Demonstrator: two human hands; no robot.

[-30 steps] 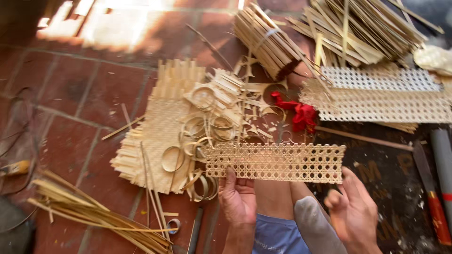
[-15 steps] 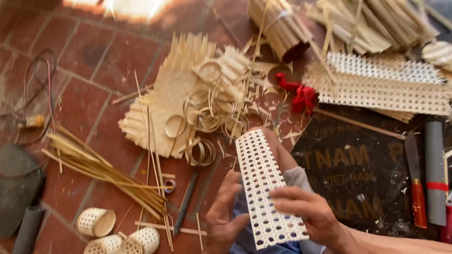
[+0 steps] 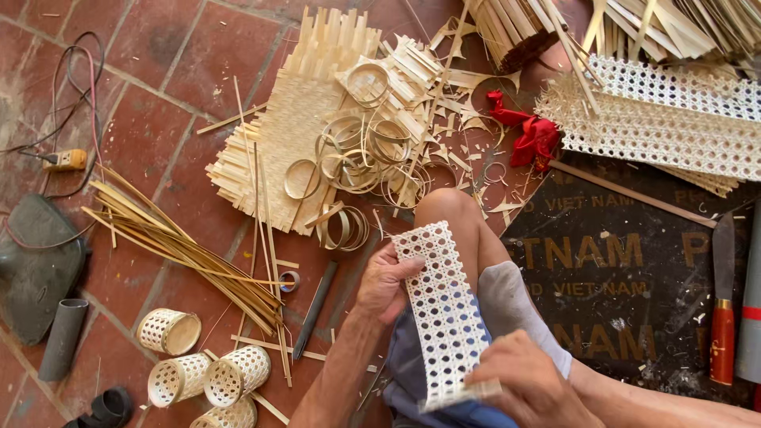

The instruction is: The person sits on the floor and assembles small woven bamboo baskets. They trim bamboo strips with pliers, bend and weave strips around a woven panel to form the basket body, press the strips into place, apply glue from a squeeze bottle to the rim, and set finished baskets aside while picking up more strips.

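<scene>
Woven cane strip held lengthwise over the knee

Left hand [image 3: 386, 281] fingers pinch the flat open-weave strip [image 3: 444, 313]; right hand [image 3: 533, 386] fingers grip its near end. 4 finished cylinders [image 3: 208, 372] lie nearby; this strip looks not yet rolled.

Bamboo-weaving workshop floor, split strips [image 3: 182, 242], rings [image 3: 361, 154], woven baskets [image 3: 206, 372]

I see a pale woven cane strip [image 3: 445, 313], a long open lattice of small hexagonal holes, lying lengthwise over my bent knee. Its far end sits against my left fingers [image 3: 406, 268], its near end, bordered by a flat slat, lies under my right fingers [image 3: 507, 372]. It sags slightly between them.
</scene>
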